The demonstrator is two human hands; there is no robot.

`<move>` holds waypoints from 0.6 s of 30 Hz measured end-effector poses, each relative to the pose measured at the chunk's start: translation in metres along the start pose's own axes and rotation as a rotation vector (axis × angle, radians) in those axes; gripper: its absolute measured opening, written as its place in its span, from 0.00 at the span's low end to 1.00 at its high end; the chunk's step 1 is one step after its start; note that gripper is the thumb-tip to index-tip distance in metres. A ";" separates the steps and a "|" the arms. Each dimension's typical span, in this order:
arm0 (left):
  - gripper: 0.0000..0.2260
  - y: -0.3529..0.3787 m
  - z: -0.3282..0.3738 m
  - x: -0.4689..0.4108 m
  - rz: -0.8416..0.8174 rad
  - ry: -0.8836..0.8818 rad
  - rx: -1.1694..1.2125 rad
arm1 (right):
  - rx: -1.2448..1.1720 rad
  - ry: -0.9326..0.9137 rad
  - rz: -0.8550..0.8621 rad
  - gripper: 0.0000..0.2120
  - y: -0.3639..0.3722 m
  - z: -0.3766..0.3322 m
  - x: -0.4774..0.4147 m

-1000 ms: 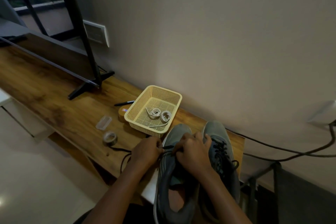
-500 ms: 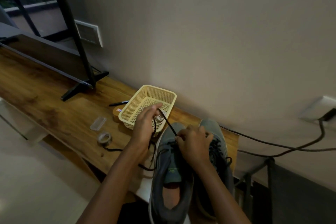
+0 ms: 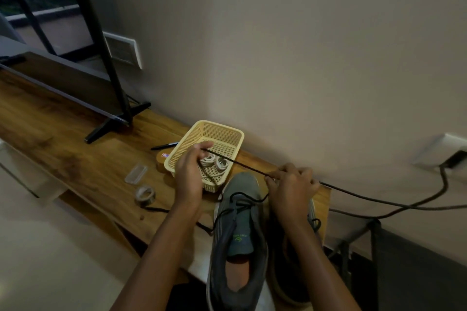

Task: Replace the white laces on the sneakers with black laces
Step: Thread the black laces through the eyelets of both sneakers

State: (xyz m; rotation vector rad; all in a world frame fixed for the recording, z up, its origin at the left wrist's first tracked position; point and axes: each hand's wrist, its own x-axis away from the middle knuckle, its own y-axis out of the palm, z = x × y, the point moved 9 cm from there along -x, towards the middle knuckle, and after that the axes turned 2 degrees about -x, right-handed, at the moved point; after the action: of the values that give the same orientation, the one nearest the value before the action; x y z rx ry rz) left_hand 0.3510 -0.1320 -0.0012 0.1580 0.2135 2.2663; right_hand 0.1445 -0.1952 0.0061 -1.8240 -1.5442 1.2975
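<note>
Two grey sneakers stand side by side on the wooden shelf near me. The left sneaker (image 3: 237,230) shows black lace crossings near its toe. My right forearm largely hides the right sneaker (image 3: 312,212). A black lace (image 3: 235,163) is stretched taut between my hands. My left hand (image 3: 190,171) pinches one end over the basket. My right hand (image 3: 290,184) grips the lace above the sneakers' toes. Two coiled white laces (image 3: 214,161) lie in the cream basket (image 3: 219,129).
On the wooden shelf (image 3: 75,154) lie a tape roll (image 3: 145,194), a small clear case (image 3: 136,174) and a black pen (image 3: 164,145). A screen on a black stand (image 3: 111,124) stands at the left. A black cable (image 3: 391,202) runs along the wall to an outlet.
My left hand rose from the left sneaker to above the basket. My right hand moved up and right, and the lace is now pulled taut between them.
</note>
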 end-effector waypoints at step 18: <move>0.08 -0.088 0.037 -0.005 0.507 -0.066 0.858 | 0.078 0.082 -0.082 0.10 0.005 0.008 0.002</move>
State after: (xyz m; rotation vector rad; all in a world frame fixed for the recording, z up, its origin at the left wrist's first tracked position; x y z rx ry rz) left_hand 0.4265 -0.0761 0.0167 0.8047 1.2185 2.4996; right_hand 0.1407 -0.1968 -0.0028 -1.7256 -1.4879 1.2136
